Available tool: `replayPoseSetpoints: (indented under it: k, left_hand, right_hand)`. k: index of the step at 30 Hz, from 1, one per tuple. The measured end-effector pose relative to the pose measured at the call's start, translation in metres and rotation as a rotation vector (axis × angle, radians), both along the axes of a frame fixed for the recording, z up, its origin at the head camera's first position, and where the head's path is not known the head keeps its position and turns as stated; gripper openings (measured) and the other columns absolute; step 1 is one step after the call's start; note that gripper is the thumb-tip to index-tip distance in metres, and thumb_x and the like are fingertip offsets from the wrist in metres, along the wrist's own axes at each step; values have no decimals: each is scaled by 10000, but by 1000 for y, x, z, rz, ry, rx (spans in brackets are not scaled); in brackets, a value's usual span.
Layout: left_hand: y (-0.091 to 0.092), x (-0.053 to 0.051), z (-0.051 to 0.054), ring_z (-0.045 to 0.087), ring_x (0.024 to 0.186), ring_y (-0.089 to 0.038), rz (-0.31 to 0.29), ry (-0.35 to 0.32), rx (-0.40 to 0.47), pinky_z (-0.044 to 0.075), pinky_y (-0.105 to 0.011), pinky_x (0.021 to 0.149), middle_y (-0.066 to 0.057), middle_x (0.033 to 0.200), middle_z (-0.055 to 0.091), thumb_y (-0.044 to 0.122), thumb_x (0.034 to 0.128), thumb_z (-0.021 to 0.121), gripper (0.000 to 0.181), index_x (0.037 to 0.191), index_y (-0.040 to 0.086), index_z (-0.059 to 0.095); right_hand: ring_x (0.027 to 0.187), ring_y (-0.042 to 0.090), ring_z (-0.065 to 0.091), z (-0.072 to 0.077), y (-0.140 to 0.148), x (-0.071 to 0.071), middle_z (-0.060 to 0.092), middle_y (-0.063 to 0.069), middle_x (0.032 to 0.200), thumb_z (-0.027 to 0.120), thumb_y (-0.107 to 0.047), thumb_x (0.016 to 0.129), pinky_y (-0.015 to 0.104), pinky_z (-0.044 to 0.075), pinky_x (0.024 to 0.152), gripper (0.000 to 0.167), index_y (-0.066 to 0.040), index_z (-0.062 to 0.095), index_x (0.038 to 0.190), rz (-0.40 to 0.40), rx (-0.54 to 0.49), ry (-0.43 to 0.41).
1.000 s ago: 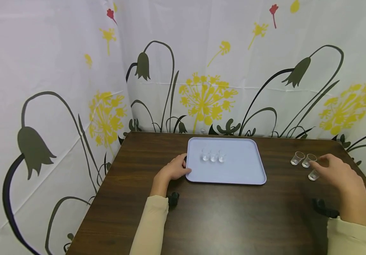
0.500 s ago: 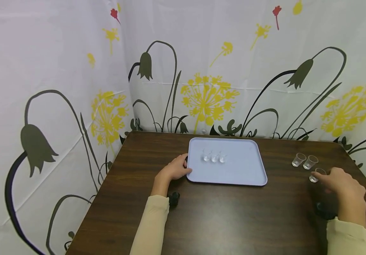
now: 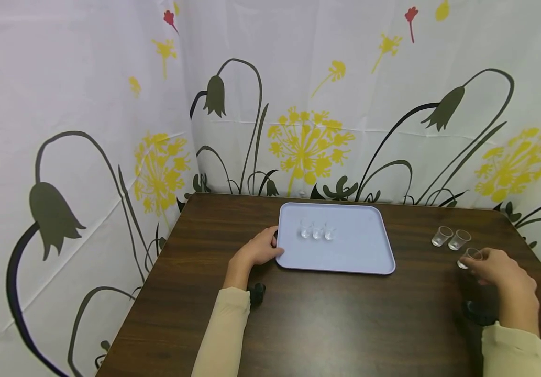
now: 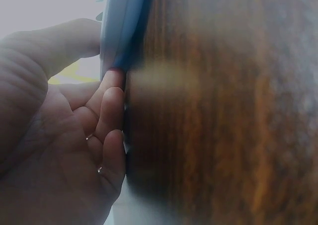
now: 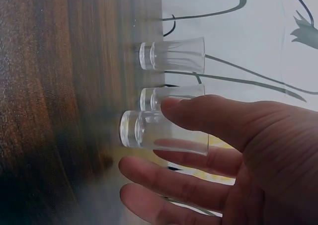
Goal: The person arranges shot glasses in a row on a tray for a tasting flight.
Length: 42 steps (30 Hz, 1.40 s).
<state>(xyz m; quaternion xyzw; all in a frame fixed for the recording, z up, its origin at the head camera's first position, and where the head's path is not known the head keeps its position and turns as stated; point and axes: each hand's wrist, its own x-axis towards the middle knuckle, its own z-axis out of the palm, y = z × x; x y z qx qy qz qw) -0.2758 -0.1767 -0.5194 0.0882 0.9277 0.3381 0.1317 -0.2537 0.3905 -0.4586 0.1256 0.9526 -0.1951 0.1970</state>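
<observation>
In the head view's centre, your left hand pinches the tray; at lower right, your right hand holds a glass between thumb and forefinger.

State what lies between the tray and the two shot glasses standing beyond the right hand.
Only bare dark wood-grain tabletop lies between the lavender tray and the two clear shot glasses; the head view shows that stretch.

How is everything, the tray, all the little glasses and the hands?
Tray: on the table
Three glasses: upright on the tray, looking empty
Two glasses: upright on the table, looking empty
Near glass: upright, looking empty; can't tell if lifted
Left hand: holding the tray's left edge
Right hand: pinching the near glass
</observation>
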Motion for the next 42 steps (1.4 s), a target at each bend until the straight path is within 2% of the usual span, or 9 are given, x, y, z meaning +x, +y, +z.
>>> replayPoseSetpoints:
  k: [2,8,12,18,20,24,26,32,42]
  left_hand:
    - [2,7,12,518,927,-218,21,-31,4,417,-399,856,-76,1030,555,214,1000,715,547,1452,24,473]
    - [2,9,14,512,941,-196,25,-31,-22,400,-385,886,-55,1039,546,222,1012,692,542,1467,39,462]
    - [0,3,7,511,934,-207,14,-18,-19,406,-396,870,-59,1028,542,233,1002,696,543,1447,26,465]
    - [-1,1,11,521,952,-227,18,-25,7,421,-413,877,-74,1032,556,220,1002,698,534,1451,40,471]
    - [-2,-1,6,513,938,-217,5,-1,-1,418,-403,863,-64,1023,549,243,1005,692,529,1441,40,473]
    - [0,0,2,513,922,-208,-2,3,-10,420,-396,853,-61,1016,554,239,1003,696,523,1436,40,481]
    - [5,5,9,525,938,-205,14,-27,-9,425,-397,876,-64,1029,568,209,1000,708,538,1460,43,483]
    - [6,8,10,517,934,-184,30,-18,-25,415,-372,865,-56,1038,571,220,1010,717,553,1482,55,479]
    - [5,10,14,514,939,-191,28,-17,-19,413,-377,871,-55,1037,567,222,1011,711,548,1478,51,479]
  right_hand:
    - [1084,534,645,0,-1,0,768,209,992,535,-611,1055,725,425,837,855,110,362,1480,0,0,0]
    - [1079,536,632,3,-4,-1,734,232,1023,499,-623,1064,749,422,854,830,114,422,1437,9,18,1]
    - [1130,581,591,5,-6,-3,707,273,1086,471,-658,1055,761,420,873,854,122,450,1403,10,29,-14]
    - [1234,674,499,4,-12,-8,476,457,1435,423,-741,1028,773,413,908,968,122,417,1466,36,52,-15]
    - [1255,697,475,2,-16,-10,403,482,1488,414,-762,1018,774,408,923,1002,120,392,1493,37,64,-8]
    - [1206,680,527,-2,-24,-12,439,493,1454,417,-785,998,749,440,898,1037,142,412,1462,23,90,10]
    - [1167,662,559,-3,-29,-12,461,500,1426,420,-781,996,730,460,867,1040,159,423,1440,24,101,22]
    - [1117,654,587,-2,-50,-15,488,501,1383,416,-763,1003,719,478,818,1031,178,435,1423,75,129,86]
    - [1107,607,630,2,-93,-24,630,381,1332,456,-724,1021,669,481,732,830,16,584,1376,120,104,266]
